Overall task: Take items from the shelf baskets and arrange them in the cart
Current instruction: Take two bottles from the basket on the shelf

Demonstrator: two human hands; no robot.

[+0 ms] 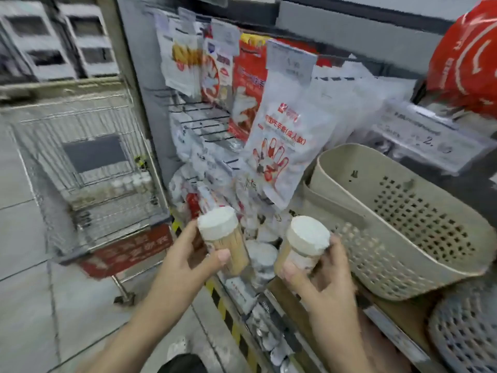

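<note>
Between the shelf end and the cart, both hands are raised side by side, each wrapped around a small clear jar with a white lid. On the left hand (188, 254), the thumb lies across the front of the left jar (223, 238) and the fingers curl behind it; the jar leans slightly to the left and shows tan, stick-like contents. On the right hand (320, 273), the thumb presses the lower front of the right jar (304, 243) while the fingers curl around its far side. The two jars are near each other but do not touch.

Just beside the right hand, a beige perforated basket (403, 216) sits on the shelf, tilted toward the camera, with a second perforated basket (465, 329) below it at the right edge. Behind the jars, packets of disposable gloves (279, 146) hang on hooks at the shelf end. More white-lidded jars (262, 254) sit lower on the rack, under the hands.

To the left stands the wire shopping cart (86, 168), well apart from both hands, with a row of white-lidded jars (131, 181) already inside it. The picture is blurred, so labels are not readable.
</note>
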